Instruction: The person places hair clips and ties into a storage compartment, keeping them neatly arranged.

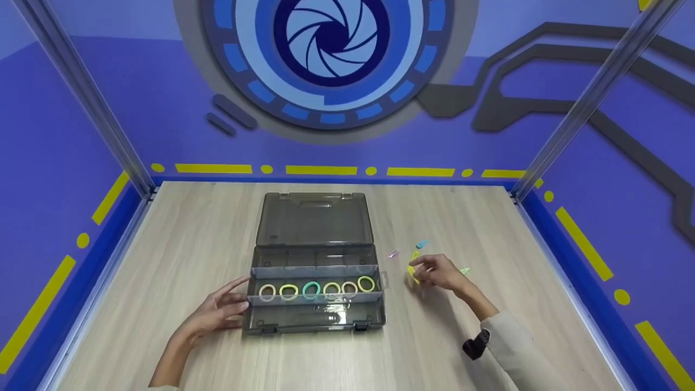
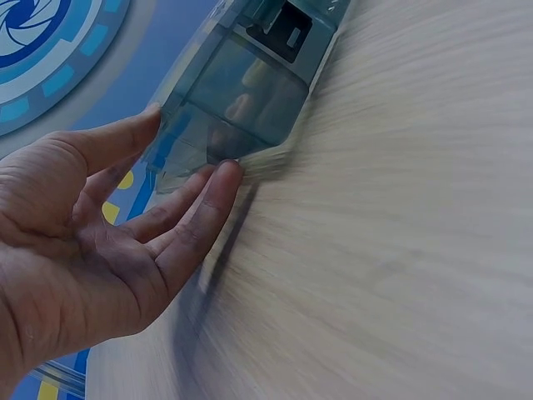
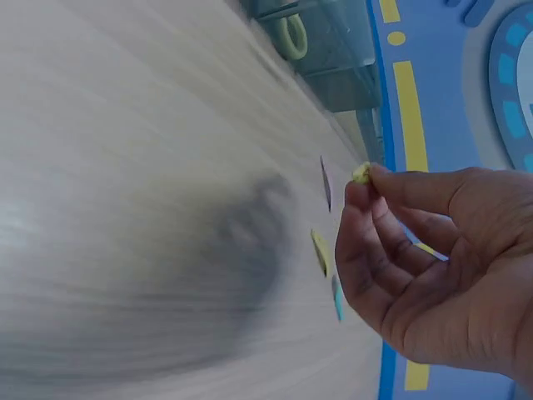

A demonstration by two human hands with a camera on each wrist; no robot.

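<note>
A smoky see-through plastic box (image 1: 315, 324) lies on the table with its lid (image 1: 315, 225) swung back. Several coloured rings, probably hair ties (image 1: 311, 290), stand in a row in its middle compartment. My left hand (image 1: 214, 312) touches the box's left side with loosely extended fingers (image 2: 196, 217). To the right of the box, my right hand (image 1: 438, 271) pinches a small yellow hair clip (image 3: 361, 172) between thumb and fingertip, mostly covered by them. Near that hand lie a pink clip (image 1: 393, 253), a blue clip (image 1: 422, 244), another yellow clip (image 1: 415, 254) and a light green clip (image 1: 465, 270).
The front and back compartments of the box hold nothing visible. A clear latch tab (image 1: 385, 279) juts from its right side. Wood-grain table (image 1: 190, 228) surrounds it, with blue printed walls (image 1: 336, 152) and metal posts (image 1: 575, 125) at the sides.
</note>
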